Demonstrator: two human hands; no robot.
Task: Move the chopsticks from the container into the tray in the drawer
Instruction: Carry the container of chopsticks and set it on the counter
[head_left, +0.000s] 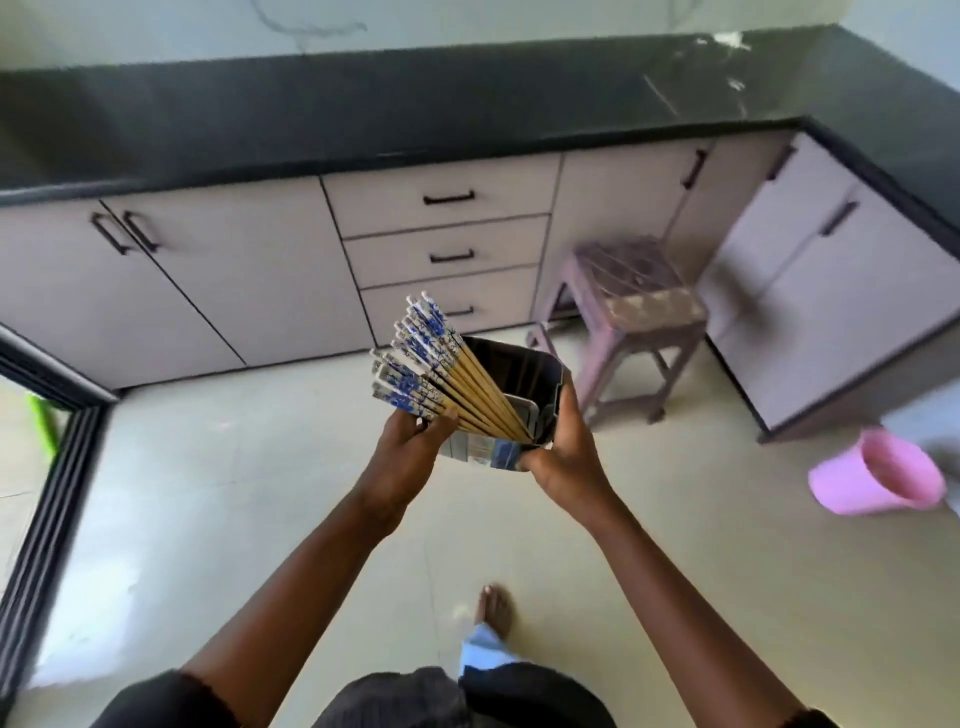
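A dark rectangular container is held in front of me above the floor. Several wooden chopsticks with blue-and-white patterned tops lean out of it to the left, fanned. My right hand grips the container's right side and bottom. My left hand holds it from the lower left, fingers touching the chopsticks' patterned ends. Three drawers with black handles are stacked in the cabinet ahead, all closed. No tray is in view.
A black countertop runs along the wall and turns down the right side. A purple plastic stool stands right of the drawers. A pink bucket lies on the tiled floor at right. A dark door frame is at left. My foot is below.
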